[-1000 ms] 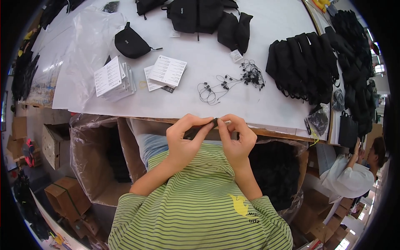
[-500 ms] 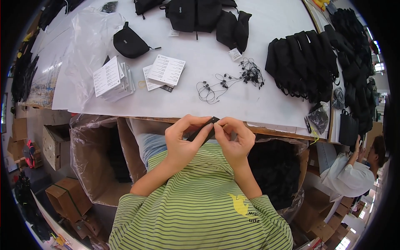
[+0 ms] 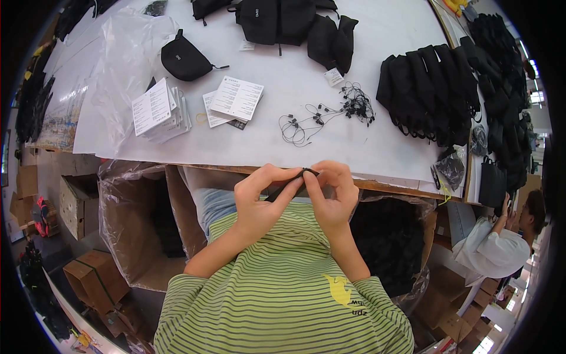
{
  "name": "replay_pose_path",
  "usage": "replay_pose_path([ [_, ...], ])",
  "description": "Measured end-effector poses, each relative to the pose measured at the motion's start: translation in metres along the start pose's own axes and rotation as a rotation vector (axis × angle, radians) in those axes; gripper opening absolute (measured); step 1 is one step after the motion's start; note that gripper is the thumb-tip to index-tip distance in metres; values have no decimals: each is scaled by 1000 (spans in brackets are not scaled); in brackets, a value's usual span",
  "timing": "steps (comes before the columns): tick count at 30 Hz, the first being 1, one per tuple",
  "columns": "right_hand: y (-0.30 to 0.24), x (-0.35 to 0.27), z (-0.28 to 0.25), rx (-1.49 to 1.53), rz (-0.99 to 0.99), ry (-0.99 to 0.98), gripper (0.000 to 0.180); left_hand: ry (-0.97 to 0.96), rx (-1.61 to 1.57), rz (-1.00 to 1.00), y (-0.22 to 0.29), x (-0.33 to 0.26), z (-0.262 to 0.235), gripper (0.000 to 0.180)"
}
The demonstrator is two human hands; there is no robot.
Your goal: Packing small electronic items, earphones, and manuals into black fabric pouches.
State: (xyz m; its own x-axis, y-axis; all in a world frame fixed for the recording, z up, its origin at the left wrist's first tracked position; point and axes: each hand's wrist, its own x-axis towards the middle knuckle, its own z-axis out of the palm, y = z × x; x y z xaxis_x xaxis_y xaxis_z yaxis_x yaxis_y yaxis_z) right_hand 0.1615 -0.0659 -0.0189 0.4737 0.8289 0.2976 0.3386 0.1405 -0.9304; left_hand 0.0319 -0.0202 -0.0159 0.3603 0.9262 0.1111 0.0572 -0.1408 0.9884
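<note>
White tabletop (image 3: 283, 147) stretches far from us, its near edge just beyond our hands. We hold a thin black strap piece (image 3: 287, 186) close to our chest, over the green striped shirt (image 3: 283, 295). Our left hand (image 3: 259, 203) pinches its left part between thumb and fingers; our right hand (image 3: 333, 197) pinches its right end, fingertips pressed together. On the table, far from the hands, lie a tangle of black tag strings (image 3: 327, 115), stacks of white paper tags (image 3: 159, 109), a black pouch (image 3: 184, 59) at far left, and a row of black bags (image 3: 430, 94) at right. Plastic-lined cardboard boxes (image 3: 130, 224) stand to our left below the table.
</note>
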Motion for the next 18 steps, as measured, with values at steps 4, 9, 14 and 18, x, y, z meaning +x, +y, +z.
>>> replay_pose_path([
  [4,2,2,-5,343,399,-178,10,-59,-83,67,-10,3,-7,14],
  [9,10,7,-15,516,517,-329,6,-294,-412,-359,-16,19,-20,13],
  [14,16,9,-11,596,585,-358,8,-293,-200,-113,-25,13,-12,13],
  [18,24,12,-11,621,633,-423,11,-230,-164,-110,-28,12,-9,7],
])
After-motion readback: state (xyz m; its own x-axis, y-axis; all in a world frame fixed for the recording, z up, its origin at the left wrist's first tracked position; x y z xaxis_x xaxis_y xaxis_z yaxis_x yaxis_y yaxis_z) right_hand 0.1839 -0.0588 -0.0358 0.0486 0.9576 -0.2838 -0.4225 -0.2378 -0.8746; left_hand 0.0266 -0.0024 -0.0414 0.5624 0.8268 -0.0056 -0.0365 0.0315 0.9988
